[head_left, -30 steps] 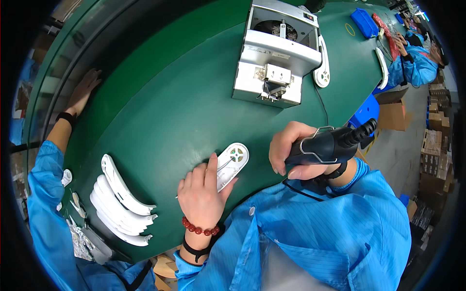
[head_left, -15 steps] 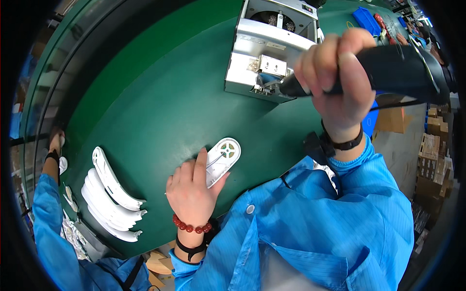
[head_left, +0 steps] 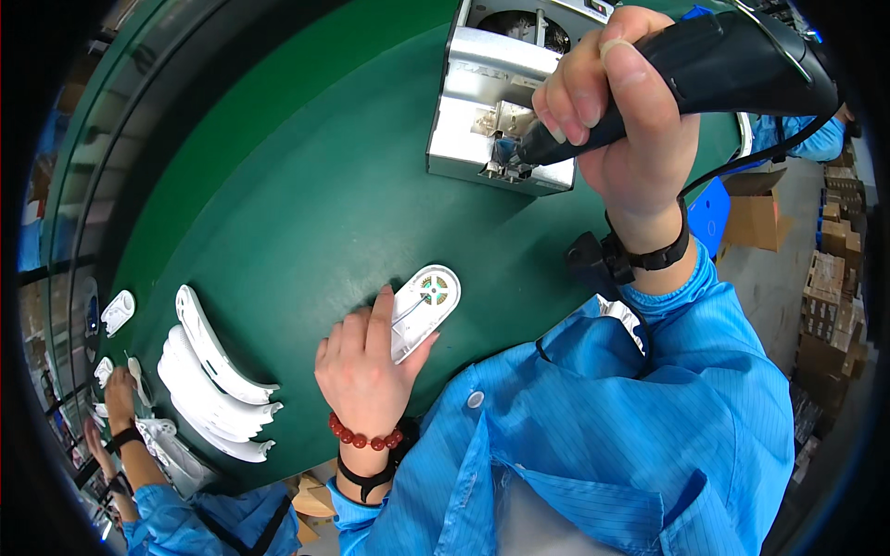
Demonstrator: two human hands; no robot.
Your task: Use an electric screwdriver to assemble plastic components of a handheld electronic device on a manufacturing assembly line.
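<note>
My right hand (head_left: 640,130) is wrapped round a black electric screwdriver (head_left: 742,69), tilted so its tip points left and down. That tip is at the front outlet of a silver screw feeder (head_left: 454,120); whether a screw is on it is too small to see. On the green table, my left hand (head_left: 366,371) grips a white oval plastic housing (head_left: 413,338) between thumb and fingers. A round part with yellow-green segments and a thin lead sits inside the housing's far end.
Several curved white plastic shells (head_left: 218,394) lie nested left of my left hand. Further left, a co-worker's hand (head_left: 120,398) is among small white parts (head_left: 119,313). A blue bin (head_left: 709,218) and a cardboard box (head_left: 753,213) stand beyond the table's right side. The screwdriver's cable (head_left: 742,162) hangs past my right wrist.
My right hand has moved slightly up and left with the screwdriver, its tip now at the feeder's outlet. My left hand and the housing stay put. The co-worker's hand has shifted nearer.
</note>
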